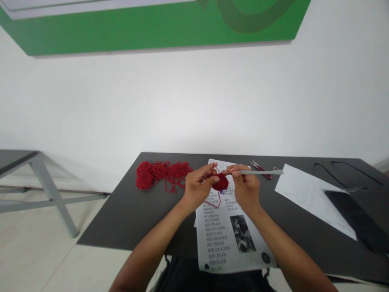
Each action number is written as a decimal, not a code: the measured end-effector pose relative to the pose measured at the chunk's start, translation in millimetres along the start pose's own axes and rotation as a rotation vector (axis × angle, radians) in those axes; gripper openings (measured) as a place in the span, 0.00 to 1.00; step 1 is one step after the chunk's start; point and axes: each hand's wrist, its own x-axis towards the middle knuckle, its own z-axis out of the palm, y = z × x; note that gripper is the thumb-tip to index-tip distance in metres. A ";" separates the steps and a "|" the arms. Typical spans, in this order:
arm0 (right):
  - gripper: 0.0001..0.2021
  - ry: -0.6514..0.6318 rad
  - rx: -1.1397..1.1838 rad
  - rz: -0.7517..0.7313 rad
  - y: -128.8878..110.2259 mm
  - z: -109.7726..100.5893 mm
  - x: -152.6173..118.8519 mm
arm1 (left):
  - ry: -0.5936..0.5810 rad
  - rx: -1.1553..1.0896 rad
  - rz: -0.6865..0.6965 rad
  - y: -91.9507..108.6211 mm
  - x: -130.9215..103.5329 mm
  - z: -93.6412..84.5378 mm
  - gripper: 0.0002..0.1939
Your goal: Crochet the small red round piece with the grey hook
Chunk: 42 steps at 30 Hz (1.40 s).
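Observation:
A small round piece of red crochet is pinched at its left edge by my left hand, with red yarn running over the raised index finger. My right hand grips a crochet hook with a pale grey handle, its tip at the top edge of the red piece. A loose red strand and a small purple ring hang below the piece. Under both hands lies a printed pattern sheet with rows of text and a dark photo.
Red yarn lies in a ball and loose tangle at the table's back left. Red-handled snips, a white paper, a black phone and glasses are on the right. Another table stands far left.

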 end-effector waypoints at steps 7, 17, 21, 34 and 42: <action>0.09 -0.063 0.003 -0.101 -6.4 -0.5 1.6 | 0.002 0.122 0.030 -1.2 -2.4 -2.2 0.15; 0.06 -0.086 -0.036 -0.230 -7.5 -1.8 2.4 | -0.002 0.193 0.062 0.1 -1.3 -3.4 0.14; 0.05 -0.110 -0.066 -0.258 -7.2 -1.7 3.0 | -0.002 0.217 0.097 1.6 -1.1 -4.3 0.13; 0.09 -0.275 -0.289 -0.458 1.8 -8.7 -1.7 | -0.023 0.224 0.153 -1.5 -1.7 -5.9 0.12; 0.17 -0.271 -0.469 -0.622 16.9 -12.1 -4.6 | 0.098 -0.291 -0.253 -5.1 -8.9 11.3 0.21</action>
